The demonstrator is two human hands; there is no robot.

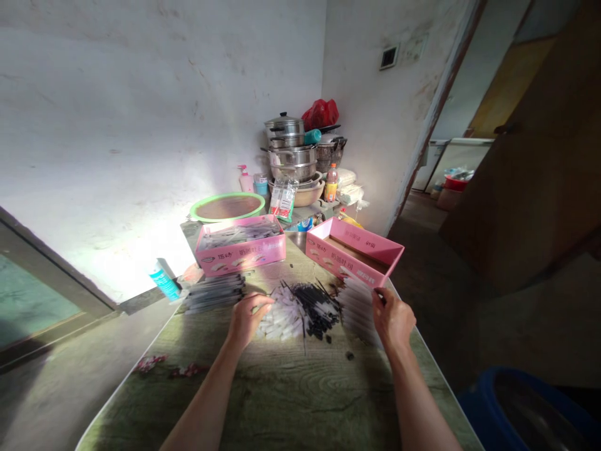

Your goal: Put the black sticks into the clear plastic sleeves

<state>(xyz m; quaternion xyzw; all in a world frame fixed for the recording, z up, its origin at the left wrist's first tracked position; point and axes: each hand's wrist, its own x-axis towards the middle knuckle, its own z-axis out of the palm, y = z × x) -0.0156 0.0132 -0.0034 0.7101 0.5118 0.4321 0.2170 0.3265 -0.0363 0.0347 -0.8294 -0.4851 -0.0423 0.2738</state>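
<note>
While sunlight spills across the wall point(154, 219), both hands are over the table point(282, 394)! Left hand point(250, 318) at the near-left edge of the white pile point(284, 321), thumb and fingers drawn close together, and whether anything thin is pinched there, I cannot tell! Across to the right hand point(394, 318), fingers curled, right beside the row of pale tubes point(359, 307); its grip is hidden, so no call on what it holds! Between the hands, the black pile point(315, 307) sits against the white one, its thin pieces lying every which way! Out left, grey sticks point(213, 293) lie side by side before the left box point(244, 255), pink and loaded with more sticks! Level with it stands the right box point(328, 255), pink too, brown bottom showing! And behind them, pots point(291, 163) stacked high in the corner, a bottle point(331, 185) alongside
</note>
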